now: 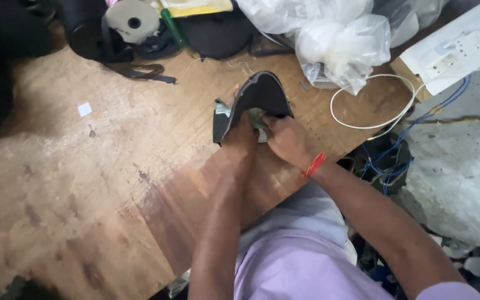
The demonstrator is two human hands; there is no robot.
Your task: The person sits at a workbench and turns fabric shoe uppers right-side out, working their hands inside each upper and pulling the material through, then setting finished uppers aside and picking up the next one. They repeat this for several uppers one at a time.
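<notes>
Head view. Dark curved fabric piece (262, 94) held upright at far edge of wooden table (112, 166), near its right end. Left hand (243, 133) tucked inside piece, fingers hidden, grip cannot be told. Right hand (287, 139) closed, pinching piece's lower edge; red thread band (314, 164) worn at wrist. Clear plastic bags (334, 33) heaped behind. White power strip (456, 44) set on cardboard, top right. White cable loop (373, 105) lying beside. Small white square label (85, 109) stuck on table, left. Grey tape roll (133, 21) lying top left.

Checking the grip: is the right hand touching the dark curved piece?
Touching. The head view shows the right hand with fingers pressed into the dark curved piece, no gap, beside the left hand.
</notes>
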